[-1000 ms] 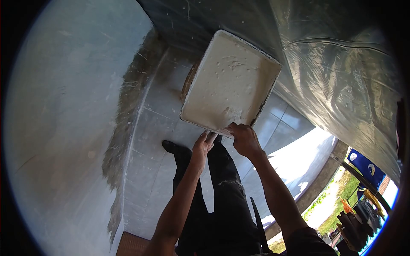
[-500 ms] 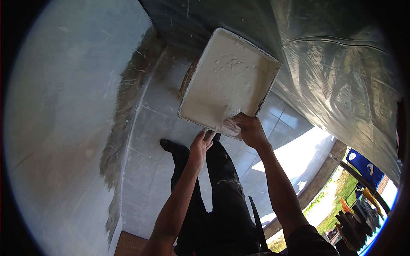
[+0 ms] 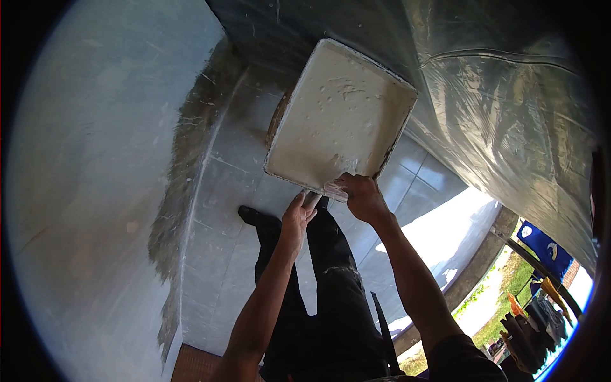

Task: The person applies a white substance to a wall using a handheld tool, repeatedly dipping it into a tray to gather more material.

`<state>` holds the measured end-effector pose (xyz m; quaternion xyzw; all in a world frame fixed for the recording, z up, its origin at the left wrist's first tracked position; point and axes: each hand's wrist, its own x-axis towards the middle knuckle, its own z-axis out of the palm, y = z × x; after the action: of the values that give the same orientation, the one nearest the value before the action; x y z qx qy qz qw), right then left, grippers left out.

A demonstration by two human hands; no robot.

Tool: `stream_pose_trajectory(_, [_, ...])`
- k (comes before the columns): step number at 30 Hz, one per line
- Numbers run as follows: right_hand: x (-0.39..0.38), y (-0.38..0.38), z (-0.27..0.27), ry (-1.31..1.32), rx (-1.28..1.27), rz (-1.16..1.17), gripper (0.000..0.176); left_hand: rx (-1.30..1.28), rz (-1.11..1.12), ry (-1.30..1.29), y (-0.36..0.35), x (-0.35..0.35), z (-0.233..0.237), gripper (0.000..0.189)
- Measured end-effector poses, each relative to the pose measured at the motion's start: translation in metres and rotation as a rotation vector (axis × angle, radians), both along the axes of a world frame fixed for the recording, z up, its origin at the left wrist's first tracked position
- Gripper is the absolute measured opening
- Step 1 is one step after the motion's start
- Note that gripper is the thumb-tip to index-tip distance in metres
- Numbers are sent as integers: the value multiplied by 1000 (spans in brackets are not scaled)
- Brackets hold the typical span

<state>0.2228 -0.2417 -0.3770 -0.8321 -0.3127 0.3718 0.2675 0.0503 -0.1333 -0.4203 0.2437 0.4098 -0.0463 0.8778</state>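
Note:
A square tray (image 3: 275,149) with a pale rim holds a smooth cream-coloured wet mix, dotted with small bubbles. At its near edge, my right hand (image 3: 363,194) is closed round a whitish, mix-coated piece (image 3: 336,191) whose exact shape I cannot make out. Just left of it, below the tray's near rim, my left hand (image 3: 298,219) grips a flat greyish tool (image 3: 312,200), mostly hidden by the fingers. The whitish piece is close to this tool; whether they touch is unclear.
A pale wall (image 3: 95,159) with a rough dark strip rises at the left. Grey tiles (image 3: 223,254) cover the floor under my legs. Plastic sheeting (image 3: 496,108) hangs at the right, with a blue cloth (image 3: 546,248) and dark items (image 3: 531,331) beyond the curved floor edge.
My right hand has moved left and slightly toward me, carrying the whitish piece from over the mix to the tray's near rim beside my left hand, which has barely moved.

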Motion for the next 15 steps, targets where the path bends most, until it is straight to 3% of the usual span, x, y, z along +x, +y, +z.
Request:
stream_pose_trajectory(14, [27, -25, -25, 78, 61, -12, 32, 1, 9, 39, -2, 3, 6, 83])
stream_pose_trajectory(15, [30, -38, -35, 203, 36, -202, 31, 7, 8, 39, -5, 0, 6, 83])
